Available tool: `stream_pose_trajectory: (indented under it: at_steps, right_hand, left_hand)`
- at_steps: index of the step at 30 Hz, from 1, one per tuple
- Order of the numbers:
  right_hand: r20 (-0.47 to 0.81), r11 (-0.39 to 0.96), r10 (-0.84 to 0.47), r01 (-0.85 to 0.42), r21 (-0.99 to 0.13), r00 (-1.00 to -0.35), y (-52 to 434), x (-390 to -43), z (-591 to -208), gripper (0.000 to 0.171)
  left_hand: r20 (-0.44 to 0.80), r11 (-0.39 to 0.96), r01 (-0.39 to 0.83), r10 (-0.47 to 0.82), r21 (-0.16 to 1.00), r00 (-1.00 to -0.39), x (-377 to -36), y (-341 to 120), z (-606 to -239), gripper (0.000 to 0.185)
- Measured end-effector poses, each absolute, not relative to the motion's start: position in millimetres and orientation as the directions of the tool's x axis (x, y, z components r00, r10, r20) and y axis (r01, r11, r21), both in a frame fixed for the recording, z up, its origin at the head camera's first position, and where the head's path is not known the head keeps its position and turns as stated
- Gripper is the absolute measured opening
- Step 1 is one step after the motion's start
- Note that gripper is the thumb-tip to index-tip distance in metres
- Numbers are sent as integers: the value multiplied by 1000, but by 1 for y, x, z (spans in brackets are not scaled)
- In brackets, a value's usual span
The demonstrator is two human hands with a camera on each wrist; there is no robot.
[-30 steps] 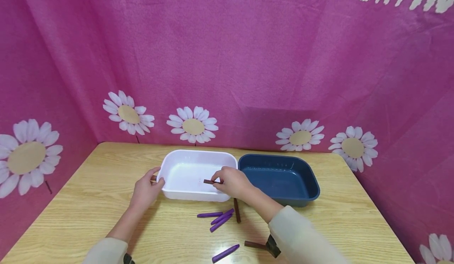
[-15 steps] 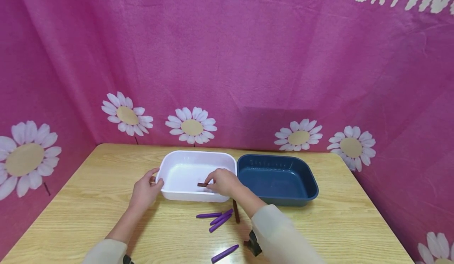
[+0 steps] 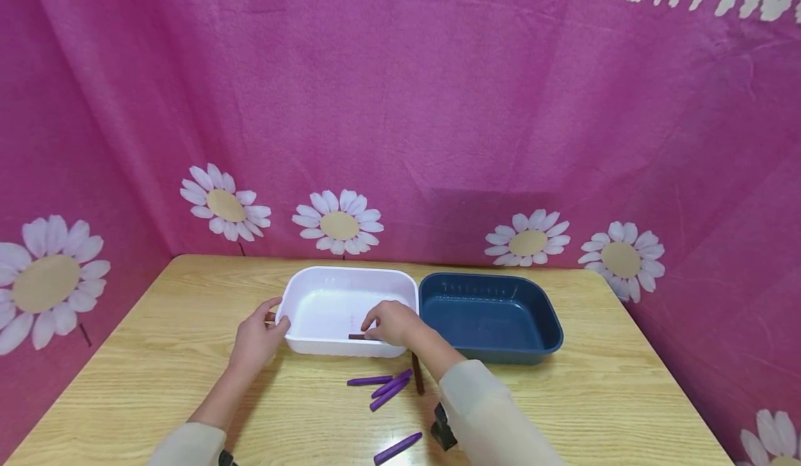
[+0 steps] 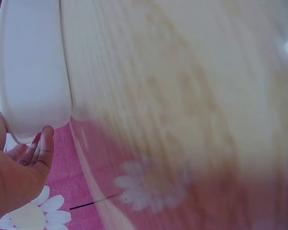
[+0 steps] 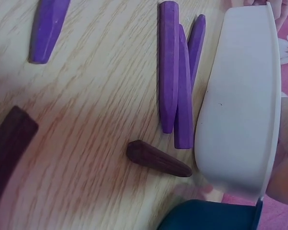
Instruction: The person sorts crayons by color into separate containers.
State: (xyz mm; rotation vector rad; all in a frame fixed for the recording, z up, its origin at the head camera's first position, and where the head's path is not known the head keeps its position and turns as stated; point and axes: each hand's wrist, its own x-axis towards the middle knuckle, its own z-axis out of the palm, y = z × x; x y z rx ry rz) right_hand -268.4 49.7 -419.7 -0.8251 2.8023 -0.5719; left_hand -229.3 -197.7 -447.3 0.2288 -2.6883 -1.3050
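Observation:
A white tub (image 3: 313,346) and a dark blue tub (image 3: 551,330) stand side by side on the wooden table (image 3: 156,355). My right hand (image 3: 370,330) reaches over the white tub's front wall and pinches a brown crayon (image 3: 357,336) low inside it. My left hand (image 3: 275,316) holds the tub's left end, thumb on the rim, fingers (image 4: 36,148) against the outer wall. A small dark piece (image 3: 269,323) shows by that hand; I cannot tell what it is.
In front of the white tub (image 5: 245,110) lie three purple crayons (image 5: 168,62) and a brown crayon (image 5: 156,160). Nearer me are one more purple crayon (image 3: 397,447) and another brown one (image 5: 7,143). Pink flowered cloth (image 3: 400,104) walls the table.
My right hand has carried the brown crayon left and down, from above the tub's right side to low against its front wall. The left hand has stayed on the tub.

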Motion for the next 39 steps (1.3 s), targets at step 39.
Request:
stream_pose_trajectory:
  at_steps: [39]
  right_hand:
    - [34, 679, -512, -429, -595, -858, 89, -258, -389, 25]
  left_hand:
    - [54, 627, -73, -181, 775, -982, -225, -197, -444, 51]
